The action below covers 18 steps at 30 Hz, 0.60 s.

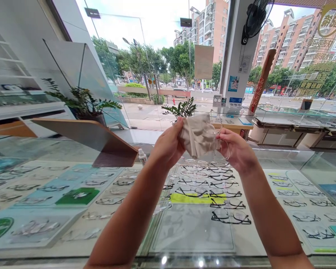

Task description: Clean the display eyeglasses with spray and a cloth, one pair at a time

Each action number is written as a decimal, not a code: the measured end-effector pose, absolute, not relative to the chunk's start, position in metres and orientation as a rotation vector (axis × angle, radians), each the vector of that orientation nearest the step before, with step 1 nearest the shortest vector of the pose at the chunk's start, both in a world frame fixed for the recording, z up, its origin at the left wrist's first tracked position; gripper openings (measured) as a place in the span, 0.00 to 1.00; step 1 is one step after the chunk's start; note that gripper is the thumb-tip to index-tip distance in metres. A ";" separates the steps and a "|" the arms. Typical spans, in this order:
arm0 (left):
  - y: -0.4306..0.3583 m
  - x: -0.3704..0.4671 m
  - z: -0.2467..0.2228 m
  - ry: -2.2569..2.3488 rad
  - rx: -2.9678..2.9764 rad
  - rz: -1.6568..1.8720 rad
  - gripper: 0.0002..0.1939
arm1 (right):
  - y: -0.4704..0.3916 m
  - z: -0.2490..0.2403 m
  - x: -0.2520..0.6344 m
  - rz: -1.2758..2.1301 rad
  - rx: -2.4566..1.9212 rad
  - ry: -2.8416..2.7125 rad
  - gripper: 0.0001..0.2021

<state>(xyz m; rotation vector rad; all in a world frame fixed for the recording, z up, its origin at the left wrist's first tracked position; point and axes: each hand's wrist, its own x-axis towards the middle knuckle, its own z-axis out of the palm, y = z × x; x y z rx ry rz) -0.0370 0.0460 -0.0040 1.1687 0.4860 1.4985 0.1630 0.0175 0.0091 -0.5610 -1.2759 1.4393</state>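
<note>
Held up over the glass display counter (pixel 196 233) is a beige cloth pouch (pixel 198 136), soft and wrinkled. My left hand (pixel 170 144) grips its left edge, thumb on top and the other fingers mostly behind the cloth. At the opposite side, my right hand (pixel 236 149) is closed in a pinch at the pouch's edge, where a thin pale cord loops above and below the fingers. What is inside the pouch, if anything, is hidden. Below the hands, rows of eyeglasses (pixel 231 216) lie in the counter.
A small white spray bottle (pixel 142 157) stands left of my left forearm. Beside it is a tilted brown-framed mirror or board (pixel 86 138). Potted plants (pixel 86 99) stand beyond the counter, before the glass doors. A black fan (pixel 256 18) hangs on the pillar.
</note>
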 end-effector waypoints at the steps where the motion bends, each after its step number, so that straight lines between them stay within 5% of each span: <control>1: 0.047 -0.039 -0.003 0.479 1.151 1.485 0.24 | 0.019 0.009 0.165 1.406 -0.562 -1.250 0.09; 6: 0.045 -0.038 0.005 0.423 1.104 1.381 0.24 | 0.018 0.009 0.167 0.956 -0.640 -1.352 0.07; 14: 0.018 -0.016 0.009 0.388 1.017 1.199 0.28 | -0.002 -0.005 0.144 -0.376 -0.950 -1.841 0.06; 18: 0.012 -0.012 0.008 0.346 1.044 1.142 0.30 | 0.000 -0.013 0.132 -0.720 -1.142 -1.917 0.10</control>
